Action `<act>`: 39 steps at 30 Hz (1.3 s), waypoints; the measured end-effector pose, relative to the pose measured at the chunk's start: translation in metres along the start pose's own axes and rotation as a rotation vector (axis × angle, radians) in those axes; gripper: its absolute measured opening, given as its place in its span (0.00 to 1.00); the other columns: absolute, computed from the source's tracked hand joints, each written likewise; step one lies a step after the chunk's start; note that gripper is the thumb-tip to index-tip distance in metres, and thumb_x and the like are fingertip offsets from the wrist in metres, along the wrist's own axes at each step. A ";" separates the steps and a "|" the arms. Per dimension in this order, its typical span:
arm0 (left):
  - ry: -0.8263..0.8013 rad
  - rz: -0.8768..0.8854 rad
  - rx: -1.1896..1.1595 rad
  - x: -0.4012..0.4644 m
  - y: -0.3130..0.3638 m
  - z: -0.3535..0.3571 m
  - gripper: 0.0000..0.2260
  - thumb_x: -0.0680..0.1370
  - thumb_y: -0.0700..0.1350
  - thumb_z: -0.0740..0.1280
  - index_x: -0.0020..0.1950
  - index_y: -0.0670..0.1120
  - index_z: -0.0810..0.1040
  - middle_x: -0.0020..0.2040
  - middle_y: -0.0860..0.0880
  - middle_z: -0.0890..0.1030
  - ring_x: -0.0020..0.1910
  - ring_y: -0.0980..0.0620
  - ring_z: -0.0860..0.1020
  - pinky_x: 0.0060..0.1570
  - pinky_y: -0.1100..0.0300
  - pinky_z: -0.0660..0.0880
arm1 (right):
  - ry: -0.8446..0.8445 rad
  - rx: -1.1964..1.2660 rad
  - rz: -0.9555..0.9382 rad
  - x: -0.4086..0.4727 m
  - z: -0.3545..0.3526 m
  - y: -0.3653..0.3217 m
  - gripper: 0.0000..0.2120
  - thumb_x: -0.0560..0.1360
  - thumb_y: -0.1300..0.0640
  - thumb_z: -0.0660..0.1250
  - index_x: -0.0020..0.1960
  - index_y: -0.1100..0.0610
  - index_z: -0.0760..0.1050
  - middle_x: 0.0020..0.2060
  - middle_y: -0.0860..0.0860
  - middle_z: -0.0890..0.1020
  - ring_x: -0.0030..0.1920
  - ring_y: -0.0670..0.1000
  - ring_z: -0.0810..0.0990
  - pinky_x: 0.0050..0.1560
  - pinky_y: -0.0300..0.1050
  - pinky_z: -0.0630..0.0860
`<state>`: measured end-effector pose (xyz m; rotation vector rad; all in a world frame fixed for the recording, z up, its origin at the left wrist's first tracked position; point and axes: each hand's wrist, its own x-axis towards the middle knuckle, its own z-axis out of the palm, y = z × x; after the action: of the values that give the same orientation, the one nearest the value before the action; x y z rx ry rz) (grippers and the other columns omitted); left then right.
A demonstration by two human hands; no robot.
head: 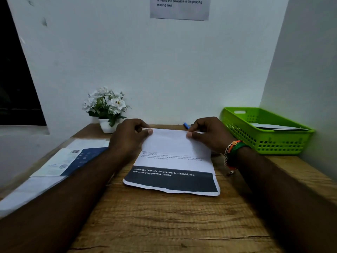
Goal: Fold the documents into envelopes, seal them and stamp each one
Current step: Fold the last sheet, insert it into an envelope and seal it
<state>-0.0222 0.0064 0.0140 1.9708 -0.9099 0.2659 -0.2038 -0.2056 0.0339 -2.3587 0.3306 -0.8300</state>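
One printed document (173, 161) lies near the middle of the wooden desk (164, 225), its far part folded toward the person so that the blank back faces up; the near part shows lines of text and a dark band with white lettering. Two hands work on it. The left hand (129, 137) pinches the far left corner of the fold between thumb and curled fingers; the right hand (209, 134) pinches the far right corner in the same way. The right wrist carries several bracelets (233, 154).

Along the left edge of the desk lies one spread of papers (60, 163), overlapping, among them a dark blue sheet and a sheet with a barcode; their exact number cannot be told. One white pot of white flowers (106, 108) stands at the far edge, left of the document. One blue pen-like object (186, 125), mostly hidden by the right hand, lies at the far edge.

One green perforated basket (264, 141) sits in the far right corner and holds a few flat white papers or envelopes (279, 127); which they are cannot be told. The near half of the desk shows bare wood. One printed notice (179, 8) hangs on the wall behind.
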 end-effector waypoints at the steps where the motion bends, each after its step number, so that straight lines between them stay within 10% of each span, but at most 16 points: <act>1: 0.003 0.011 0.017 0.000 0.000 0.000 0.06 0.72 0.57 0.73 0.42 0.56 0.84 0.36 0.56 0.84 0.39 0.55 0.82 0.45 0.48 0.82 | -0.004 0.001 0.004 0.000 0.000 0.000 0.03 0.70 0.55 0.78 0.39 0.51 0.84 0.39 0.43 0.85 0.42 0.40 0.80 0.45 0.38 0.74; 6: 0.035 0.012 0.087 0.000 0.003 -0.003 0.04 0.75 0.52 0.75 0.41 0.55 0.85 0.37 0.58 0.84 0.39 0.58 0.82 0.45 0.52 0.81 | 0.029 -0.066 0.091 -0.001 -0.010 0.007 0.04 0.68 0.55 0.79 0.38 0.50 0.85 0.37 0.52 0.86 0.38 0.46 0.81 0.41 0.45 0.79; 15: 0.142 0.018 0.104 -0.001 0.002 -0.016 0.03 0.74 0.54 0.76 0.43 0.56 0.86 0.39 0.60 0.84 0.41 0.59 0.82 0.47 0.51 0.82 | 0.082 -0.240 -0.005 -0.003 -0.034 -0.005 0.07 0.69 0.62 0.78 0.39 0.51 0.84 0.34 0.45 0.84 0.36 0.37 0.80 0.34 0.23 0.70; 20: 0.169 0.010 0.135 -0.003 0.006 -0.021 0.21 0.76 0.66 0.67 0.34 0.51 0.83 0.32 0.56 0.83 0.36 0.58 0.82 0.45 0.51 0.81 | -0.064 -0.331 -0.034 -0.008 -0.040 -0.017 0.05 0.67 0.62 0.74 0.35 0.54 0.82 0.33 0.49 0.85 0.37 0.48 0.83 0.40 0.43 0.80; 25: -0.051 0.080 0.197 -0.009 0.008 -0.014 0.14 0.75 0.62 0.72 0.40 0.53 0.84 0.38 0.58 0.85 0.40 0.60 0.82 0.47 0.53 0.81 | -0.219 -0.424 -0.039 -0.012 -0.035 -0.018 0.03 0.66 0.60 0.72 0.35 0.54 0.82 0.35 0.49 0.85 0.40 0.50 0.84 0.45 0.51 0.81; 33: -0.430 0.189 0.305 -0.023 0.011 0.005 0.18 0.77 0.57 0.72 0.65 0.55 0.79 0.65 0.59 0.78 0.65 0.59 0.73 0.62 0.62 0.68 | -0.405 -0.525 -0.007 -0.016 -0.023 -0.021 0.05 0.69 0.56 0.73 0.44 0.51 0.85 0.38 0.43 0.83 0.39 0.39 0.79 0.42 0.35 0.74; 39: -0.483 0.171 0.361 -0.020 0.013 0.006 0.19 0.78 0.59 0.70 0.66 0.56 0.79 0.65 0.56 0.77 0.65 0.57 0.73 0.60 0.62 0.69 | -0.486 -0.443 -0.080 -0.022 0.016 -0.037 0.32 0.75 0.38 0.68 0.75 0.47 0.67 0.73 0.45 0.71 0.72 0.46 0.69 0.72 0.43 0.64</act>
<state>-0.0466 0.0072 0.0090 2.3436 -1.4237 0.0471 -0.2092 -0.1602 0.0365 -2.9007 0.2311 -0.2020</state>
